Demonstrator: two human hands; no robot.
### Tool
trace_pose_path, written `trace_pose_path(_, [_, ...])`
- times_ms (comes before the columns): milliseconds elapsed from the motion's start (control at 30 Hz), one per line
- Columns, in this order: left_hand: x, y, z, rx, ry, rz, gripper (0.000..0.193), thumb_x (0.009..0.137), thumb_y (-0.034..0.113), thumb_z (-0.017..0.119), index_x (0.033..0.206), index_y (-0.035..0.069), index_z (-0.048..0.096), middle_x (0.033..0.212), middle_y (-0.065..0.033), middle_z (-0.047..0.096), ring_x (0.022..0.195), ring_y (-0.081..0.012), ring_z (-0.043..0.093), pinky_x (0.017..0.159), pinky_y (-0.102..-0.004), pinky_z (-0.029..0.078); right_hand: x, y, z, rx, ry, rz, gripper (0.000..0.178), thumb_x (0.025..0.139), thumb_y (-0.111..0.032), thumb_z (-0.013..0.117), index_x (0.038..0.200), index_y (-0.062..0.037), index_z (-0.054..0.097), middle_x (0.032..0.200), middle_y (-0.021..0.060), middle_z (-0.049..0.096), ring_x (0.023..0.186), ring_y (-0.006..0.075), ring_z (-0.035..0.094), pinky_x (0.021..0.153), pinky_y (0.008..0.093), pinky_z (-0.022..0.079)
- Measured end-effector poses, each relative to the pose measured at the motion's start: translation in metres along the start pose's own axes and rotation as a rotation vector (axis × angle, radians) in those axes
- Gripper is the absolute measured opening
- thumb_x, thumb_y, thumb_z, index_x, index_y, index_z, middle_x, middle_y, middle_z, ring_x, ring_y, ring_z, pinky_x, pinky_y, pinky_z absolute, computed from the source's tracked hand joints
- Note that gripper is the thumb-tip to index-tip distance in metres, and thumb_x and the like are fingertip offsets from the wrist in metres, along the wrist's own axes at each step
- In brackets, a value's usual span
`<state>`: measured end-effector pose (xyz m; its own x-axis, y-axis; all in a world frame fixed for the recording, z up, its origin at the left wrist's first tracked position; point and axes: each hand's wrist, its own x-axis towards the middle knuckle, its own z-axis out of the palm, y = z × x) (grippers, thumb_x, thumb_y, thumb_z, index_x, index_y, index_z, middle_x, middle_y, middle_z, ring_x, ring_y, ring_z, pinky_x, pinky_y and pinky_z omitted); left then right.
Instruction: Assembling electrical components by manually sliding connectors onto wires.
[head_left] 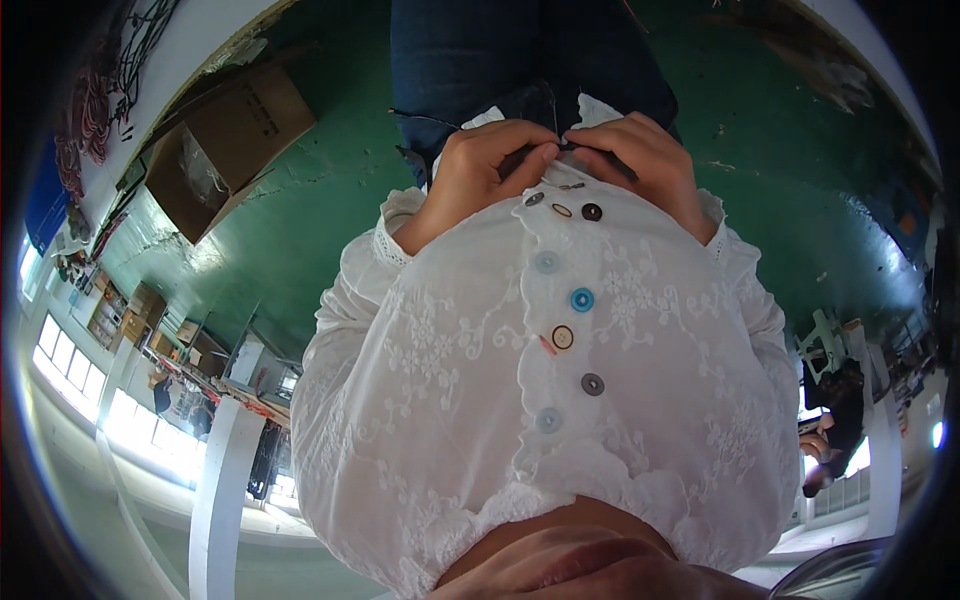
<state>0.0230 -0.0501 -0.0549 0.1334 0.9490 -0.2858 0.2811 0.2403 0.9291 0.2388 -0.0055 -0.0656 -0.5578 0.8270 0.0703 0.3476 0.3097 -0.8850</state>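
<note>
Your left hand (497,165) and right hand (640,160) are closely pinching a small dark piece (567,147) lying midway between them, over your blue jeans (600,50); its long axis isn't showing clearly.

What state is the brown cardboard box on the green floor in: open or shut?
Open: crumpled clear plastic shows inside the brown cardboard box.

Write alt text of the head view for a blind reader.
The person's left hand and right hand come close together at the lower front of a white embroidered blouse, fingers curled; whether they grip anything is unclear. Mismatched buttons line the blouse. Beyond are dark blue trousers and a green floor, with an open cardboard box at left.
</note>
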Motion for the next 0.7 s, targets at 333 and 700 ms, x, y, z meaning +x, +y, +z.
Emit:
trace_pose_path(333, [-0.006,0.004,0.006,-0.053,0.052,-0.083,0.01,0.096,0.007,0.072,0.101,-0.002,0.076,0.078,-0.0024,0.07,0.063,-0.0024,0.054,0.055,-0.0194,0.042,0.001,-0.004,0.006,0.03,0.043,-0.067,0.022,0.083,0.0,0.081,0.104,-0.0011,0.076,0.091,0.0097,0.075,0.076,0.0221,0.068,0.068,0.0321,0.054])
trace_pose_path(700, [-0.002,0.033,-0.013,-0.175,0.033,-0.387,0.011,0.096,0.004,0.068,0.103,-0.003,0.074,0.088,-0.0056,0.072,0.077,-0.0065,0.06,0.067,-0.0242,0.049,0.014,-0.001,0.006,0.016,0.088,-0.132,0.025,0.086,-0.007,0.079,0.111,-0.0031,0.075,0.096,0.0106,0.075,0.082,0.0257,0.069,0.074,0.035,0.055])
